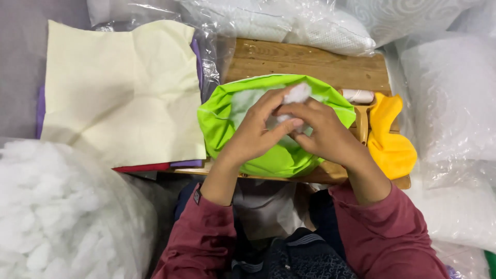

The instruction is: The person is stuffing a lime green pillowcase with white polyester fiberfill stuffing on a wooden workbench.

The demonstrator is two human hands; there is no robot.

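A bright green fabric cover [227, 116], partly filled, lies on a small wooden table [310, 64] in front of me. White stuffing [297, 94] shows at its opening. My left hand [256, 132] and my right hand [320, 132] meet over the middle of the cover, fingers pinched together on a wad of the white stuffing at the opening. Both sleeves are dark red.
A stack of flat fabric pieces, cream on top [121, 88] with purple and red beneath, lies left of the cover. A yellow cloth [392, 144] and a white spool [357, 96] sit at the right. A heap of loose white stuffing [57, 212] fills the lower left. Plastic-wrapped pillows [449, 98] surround the table.
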